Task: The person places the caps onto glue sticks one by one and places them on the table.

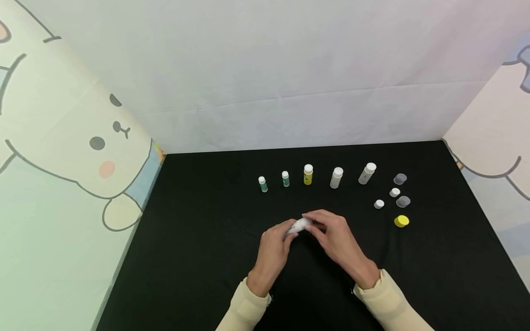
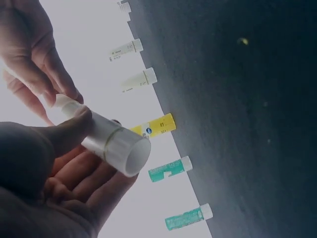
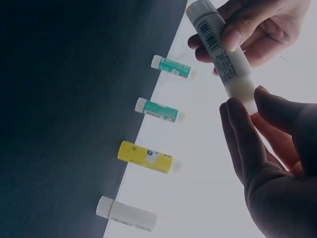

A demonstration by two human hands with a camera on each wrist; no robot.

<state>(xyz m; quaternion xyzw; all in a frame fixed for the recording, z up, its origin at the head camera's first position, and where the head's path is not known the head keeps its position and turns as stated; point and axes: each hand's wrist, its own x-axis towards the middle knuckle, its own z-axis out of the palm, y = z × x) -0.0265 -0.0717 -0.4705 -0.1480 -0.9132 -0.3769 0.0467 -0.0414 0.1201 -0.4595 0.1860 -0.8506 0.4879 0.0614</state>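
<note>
White tube (image 1: 299, 225) sits at lower centre of the head view, lifted above the black bench (image 1: 198, 257) between our two hands. Our left hand (image 1: 273, 248) curls its thumb and fingers round the tube's body, open end facing the left wrist camera. Our right hand (image 1: 335, 239) pinches the tube's other end with its fingertips (image 3: 237, 124). Behind them, across the middle of the frame, five capped bottles stand in a row: two green-labelled bottles (image 1: 262, 184), a yellow bottle (image 1: 308, 174) and two white bottles (image 1: 337, 177). At right lie loose caps, among them a yellow cap (image 1: 401, 221)
</note>
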